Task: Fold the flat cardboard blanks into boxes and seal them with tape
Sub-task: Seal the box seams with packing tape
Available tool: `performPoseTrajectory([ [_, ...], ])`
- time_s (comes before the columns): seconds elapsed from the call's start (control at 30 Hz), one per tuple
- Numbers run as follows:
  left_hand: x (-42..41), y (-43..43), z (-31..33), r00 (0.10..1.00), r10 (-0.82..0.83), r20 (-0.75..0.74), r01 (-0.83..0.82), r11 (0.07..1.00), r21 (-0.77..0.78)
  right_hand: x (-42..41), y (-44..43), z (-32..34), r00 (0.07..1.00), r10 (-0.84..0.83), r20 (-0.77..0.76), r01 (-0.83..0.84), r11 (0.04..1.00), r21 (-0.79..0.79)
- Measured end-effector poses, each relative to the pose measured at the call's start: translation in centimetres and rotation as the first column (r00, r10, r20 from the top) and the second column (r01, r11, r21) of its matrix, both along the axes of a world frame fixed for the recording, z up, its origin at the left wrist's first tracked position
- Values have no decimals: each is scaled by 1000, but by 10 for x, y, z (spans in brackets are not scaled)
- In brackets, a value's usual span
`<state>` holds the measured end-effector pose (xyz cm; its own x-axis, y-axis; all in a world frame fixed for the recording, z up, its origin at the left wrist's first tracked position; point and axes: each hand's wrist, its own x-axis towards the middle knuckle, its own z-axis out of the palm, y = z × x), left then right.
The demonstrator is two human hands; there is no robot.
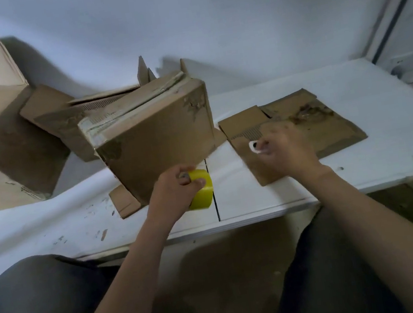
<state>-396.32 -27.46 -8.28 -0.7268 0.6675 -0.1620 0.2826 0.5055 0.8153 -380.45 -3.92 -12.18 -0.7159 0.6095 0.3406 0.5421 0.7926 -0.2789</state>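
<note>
Tape roll (202, 194) is gripped by left hand (175, 191) at table's (261, 203) front edge; blurred white object (253, 147) is pinched by right hand (287, 153).

Bright yellow tape roll (201, 192) at centre; brown folded box (153, 137) with torn patches; brown flat blank (304, 130) at right; white, scuffed surface (362, 158); grey-white wall (232, 17).

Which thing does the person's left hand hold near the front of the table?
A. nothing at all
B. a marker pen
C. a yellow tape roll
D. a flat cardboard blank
C: the left hand has its fingers curled round the yellow tape roll just in front of the folded box; the right hand pinches a small white object, too blurred to name.
</note>
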Motion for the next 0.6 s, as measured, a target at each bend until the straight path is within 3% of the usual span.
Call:
performPoseTrajectory([
  [0.1, 7, 20, 3, 1000, -19, 0, 19, 1000, 1, 10, 30, -7, 984, -168, 59, 172, 982, -78],
  [0.27, 13, 45, 5, 998, -57, -28, 57, 998, -10, 12, 42, -16, 947, -197, 252, 243, 955, -168],
  [0.4, 7, 48, 11, 999, -32, -41, 33, 999, 4, -25, 43, 22, 999, 0, 50, 11, 977, -214],
  [0.5, 2, 42, 18, 998, -1, -58, 2, 1000, 5, -67, 34, 63, 974, 166, -158, -217, 886, -409],
  [0.6, 1, 32, 25, 996, 39, -81, -37, 999, 20, -103, 21, 89, 940, 266, -212, -339, 784, -520],
])
